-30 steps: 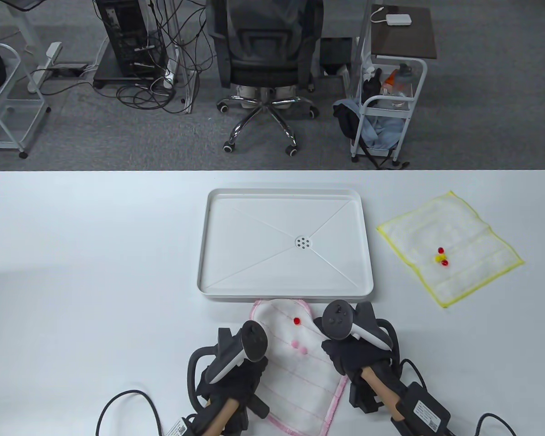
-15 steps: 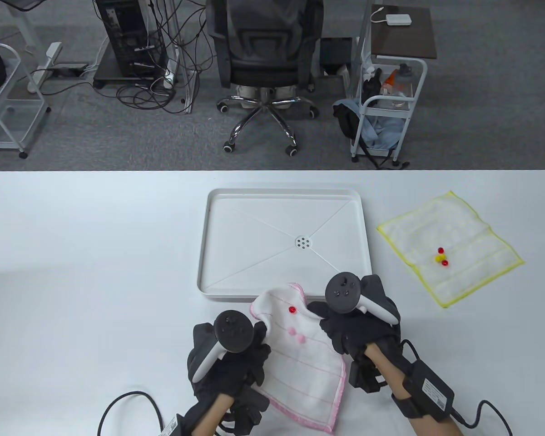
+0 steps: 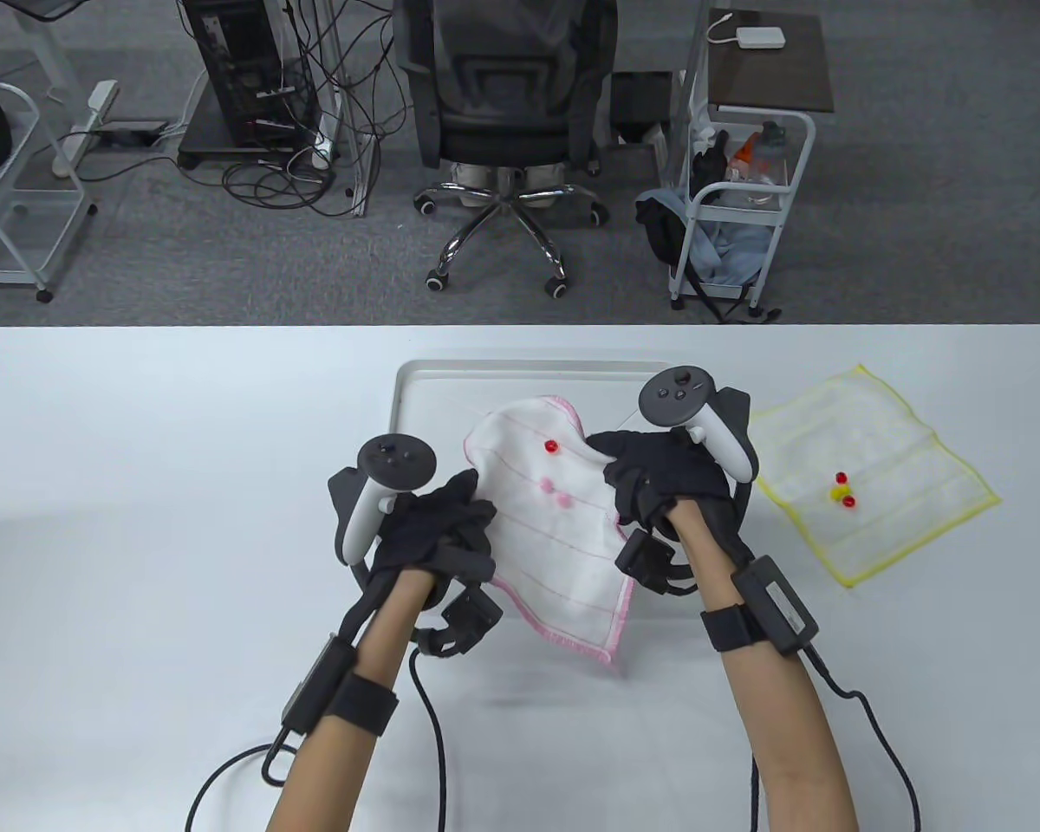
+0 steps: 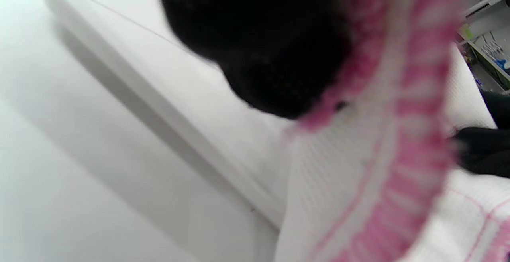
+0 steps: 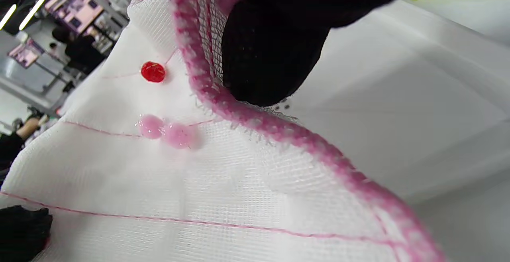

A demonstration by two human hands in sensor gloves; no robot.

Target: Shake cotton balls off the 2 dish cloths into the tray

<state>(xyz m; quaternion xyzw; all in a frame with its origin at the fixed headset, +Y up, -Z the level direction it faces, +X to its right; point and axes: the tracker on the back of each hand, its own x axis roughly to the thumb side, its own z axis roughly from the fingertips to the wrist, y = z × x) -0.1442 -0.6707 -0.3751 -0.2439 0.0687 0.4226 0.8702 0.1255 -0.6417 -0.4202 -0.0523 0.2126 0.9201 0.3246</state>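
A white dish cloth with pink edging hangs in the air above the white tray, stretched between my two hands. My left hand pinches its left edge and my right hand pinches its right edge. On the cloth lie a red cotton ball and two pink ones. In the left wrist view the pink edging fills the right side, with the tray's rim below. A yellow-edged cloth lies flat at the right with red and yellow balls.
Beyond the table's far edge stand an office chair, a white trolley and a computer tower with cables. Glove cables trail over the table near its front edge.
Both hands lifted the pink-edged cloth off the table and carried it away from the front edge, over the tray. The balls stayed on the cloth. The yellow-edged cloth has not moved.
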